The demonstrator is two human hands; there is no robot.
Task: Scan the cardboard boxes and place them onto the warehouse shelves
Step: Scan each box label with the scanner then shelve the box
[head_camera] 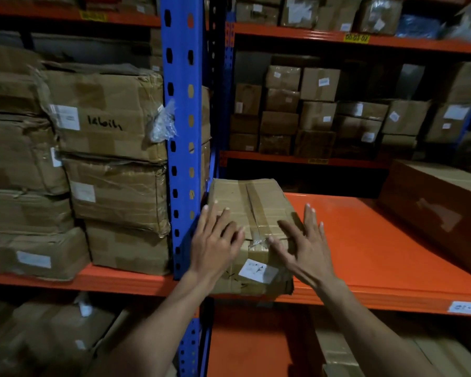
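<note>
A taped cardboard box (252,208) with a white label on its near face lies on the orange shelf (365,240), pushed against the blue upright. My left hand (215,240) rests flat on the box's near left top corner, fingers straight and spread. My right hand (305,246) lies with spread straight fingers at the box's near right corner, thumb touching the tape on the front edge. No scanner is in view.
A blue upright post (181,131) stands just left of the box. Stacked worn boxes (112,164) fill the left bay. A large brown box (441,213) sits at the shelf's right. Smaller boxes (318,112) line the far rack. More boxes lie on the level below.
</note>
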